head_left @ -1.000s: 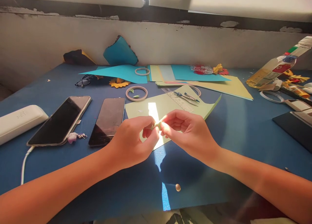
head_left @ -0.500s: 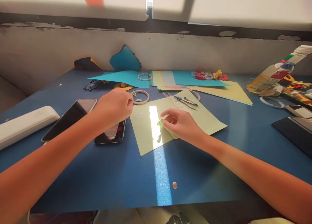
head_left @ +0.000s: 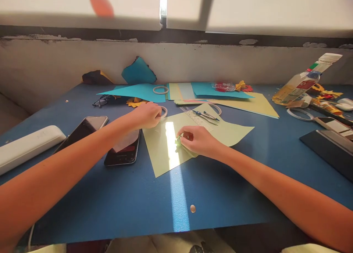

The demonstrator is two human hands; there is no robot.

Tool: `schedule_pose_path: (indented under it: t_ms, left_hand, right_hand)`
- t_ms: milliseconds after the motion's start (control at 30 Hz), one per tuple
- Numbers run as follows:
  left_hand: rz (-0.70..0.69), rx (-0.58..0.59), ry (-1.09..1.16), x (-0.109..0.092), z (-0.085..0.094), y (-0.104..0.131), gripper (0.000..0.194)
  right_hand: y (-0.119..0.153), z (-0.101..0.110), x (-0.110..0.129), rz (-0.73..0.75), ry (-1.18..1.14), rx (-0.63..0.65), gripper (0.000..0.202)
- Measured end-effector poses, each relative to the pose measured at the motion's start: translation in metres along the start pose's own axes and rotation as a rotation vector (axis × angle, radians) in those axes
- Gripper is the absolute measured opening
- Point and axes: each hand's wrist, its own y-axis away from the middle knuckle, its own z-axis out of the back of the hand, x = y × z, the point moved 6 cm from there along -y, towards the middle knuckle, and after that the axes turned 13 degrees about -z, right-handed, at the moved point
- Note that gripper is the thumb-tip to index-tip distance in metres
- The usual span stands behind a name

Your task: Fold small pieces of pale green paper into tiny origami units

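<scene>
My right hand (head_left: 200,141) pinches a small crumpled piece of light green paper (head_left: 178,140) between thumb and fingertips, above a pale green sheet (head_left: 158,154). My left hand (head_left: 149,115) is closed, knuckles up, by the sheet's far left corner. Its fingertips are hidden, so I cannot tell what they hold. Partly behind that hand shows a tape roll (head_left: 164,112). On the sheet's far part lie a clear ruler (head_left: 194,116) and a blue-grey compass (head_left: 204,116).
Two phones, one a black phone (head_left: 121,155), lie left of the sheet, with a white case (head_left: 33,146) beyond. Blue paper (head_left: 132,91) and yellow paper (head_left: 256,102) are at the back. A tilted bottle (head_left: 300,82) and a dark flat box (head_left: 325,146) are at right.
My left hand has moved to the right, covering most of the near tape roll and the green scraps inside it. My right hand keeps its pinch on the green paper. The view has shifted slightly.
</scene>
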Motion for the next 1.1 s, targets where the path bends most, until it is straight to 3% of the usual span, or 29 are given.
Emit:
schedule_pose_path:
  t_ms: [167, 367, 933, 1100]
  left_hand:
    - [0.014, -0.142, 0.151, -0.021, 0.000, 0.006, 0.016]
    - [0.034, -0.194, 0.322, -0.041, -0.005, 0.010, 0.012]
    - [0.024, -0.301, 0.550, -0.036, -0.006, 0.011, 0.017]
    - [0.020, -0.342, 0.580, -0.038, -0.006, 0.012, 0.019]
  right_hand:
    - [-0.003, 0.004, 0.000, -0.029, -0.004, -0.056, 0.021]
    - [-0.006, 0.006, -0.001, -0.006, 0.021, -0.132, 0.016]
    - [0.004, 0.002, 0.009, 0.228, 0.187, -0.306, 0.013]
    - [0.006, 0.011, 0.011, 0.260, 0.180, -0.459, 0.017]
